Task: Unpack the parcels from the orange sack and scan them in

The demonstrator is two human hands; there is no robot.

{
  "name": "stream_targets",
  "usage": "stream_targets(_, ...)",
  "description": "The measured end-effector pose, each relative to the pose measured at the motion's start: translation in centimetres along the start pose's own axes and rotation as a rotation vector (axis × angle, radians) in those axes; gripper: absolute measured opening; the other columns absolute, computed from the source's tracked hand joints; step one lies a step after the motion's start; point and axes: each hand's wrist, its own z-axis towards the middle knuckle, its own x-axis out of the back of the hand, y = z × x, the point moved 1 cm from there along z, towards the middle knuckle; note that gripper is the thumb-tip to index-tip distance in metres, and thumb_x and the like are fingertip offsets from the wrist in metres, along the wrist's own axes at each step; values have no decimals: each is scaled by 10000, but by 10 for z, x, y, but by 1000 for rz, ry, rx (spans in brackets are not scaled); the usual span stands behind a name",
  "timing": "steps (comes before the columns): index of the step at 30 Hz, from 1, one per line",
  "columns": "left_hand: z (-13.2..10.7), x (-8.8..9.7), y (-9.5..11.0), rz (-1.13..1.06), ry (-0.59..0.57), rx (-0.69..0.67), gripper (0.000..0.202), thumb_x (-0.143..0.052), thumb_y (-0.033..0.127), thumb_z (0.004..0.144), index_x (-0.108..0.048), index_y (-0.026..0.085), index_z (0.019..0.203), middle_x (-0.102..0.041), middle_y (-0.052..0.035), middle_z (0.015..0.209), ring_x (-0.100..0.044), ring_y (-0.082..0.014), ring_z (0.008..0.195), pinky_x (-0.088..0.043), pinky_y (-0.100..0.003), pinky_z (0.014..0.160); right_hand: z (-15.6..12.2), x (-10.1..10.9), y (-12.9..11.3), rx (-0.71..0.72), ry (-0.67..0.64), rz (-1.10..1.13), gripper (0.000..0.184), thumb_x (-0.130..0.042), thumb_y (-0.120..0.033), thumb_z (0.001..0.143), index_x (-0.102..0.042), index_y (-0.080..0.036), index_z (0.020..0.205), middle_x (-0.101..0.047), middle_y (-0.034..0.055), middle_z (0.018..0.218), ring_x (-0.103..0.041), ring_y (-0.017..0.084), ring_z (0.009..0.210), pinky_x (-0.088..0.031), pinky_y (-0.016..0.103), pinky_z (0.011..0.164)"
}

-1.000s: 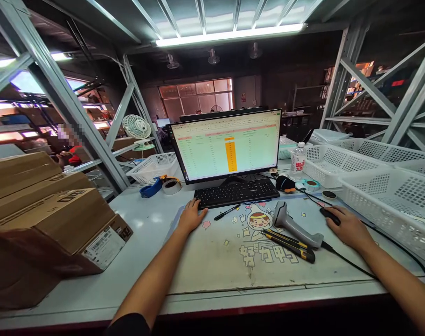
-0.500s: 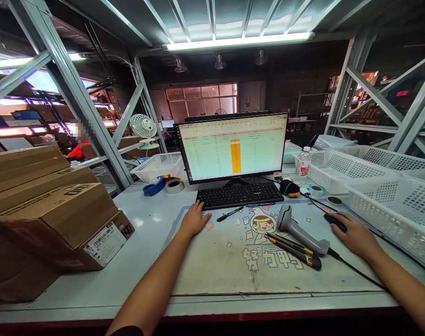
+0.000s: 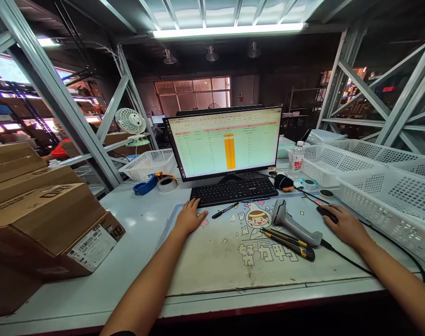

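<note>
My left hand point(image 3: 190, 217) rests flat at the lower left corner of the black keyboard point(image 3: 235, 191), its fingers stretched out and the thumb apart. Over on the right, my right hand point(image 3: 345, 225) is curved over a black computer mouse point(image 3: 327, 214) on the desk mat point(image 3: 205, 263). Behind the keyboard stands a monitor point(image 3: 205, 149) showing a spreadsheet with one orange column. Between my hands lie a black marker pen point(image 3: 225, 210), a grey barcode scanner point(image 3: 296, 226) and yellow-and-black utility knives point(image 3: 289, 245).
Cardboard boxes point(image 3: 40, 224) are stacked at the left. A tape dispenser point(image 3: 145, 185) and a tape roll point(image 3: 167, 183) lie near a white basket point(image 3: 151, 164). A bottle point(image 3: 297, 159) and more white baskets point(image 3: 383, 198) line the right. A small fan point(image 3: 131, 121) is clipped to the metal frame.
The view has shifted slightly, so the desk and monitor sit a little further left and higher. Both hands keep their places on the keyboard's corner and the mouse.
</note>
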Motion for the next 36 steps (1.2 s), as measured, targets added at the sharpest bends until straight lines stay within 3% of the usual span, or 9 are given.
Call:
stream_targets(14,-6,9,10,25,-2,27,736,-525,561,1053,-481,136,1652,-424,-172,1749,-394,-371,1622,-459,-511,1250,1,9,-9,-29,-17,-16,541,-451,-515,1045,-739,-233,1406,-690,142,1470,-700,368,1265,-604,567,1064)
stream_targets(22,-13,26,22,16,-22,86,647,-506,532,1069,-558,178,1607,-523,-160,1685,-501,-347,1562,-503,-480,1207,-1,2,0,-32,-30,-19,563,-440,-551,1048,-710,-247,1436,-678,127,1488,-708,365,1250,-600,560,1054)
stream_targets(36,-12,27,25,30,37,91,537,-500,445,1069,-653,188,1515,-685,-141,1521,-672,-356,1362,-582,-442,1059,2,0,3,-22,-6,-3,575,-450,-571,1016,-731,-239,1393,-709,147,1433,-716,388,1216,-601,607,1045)
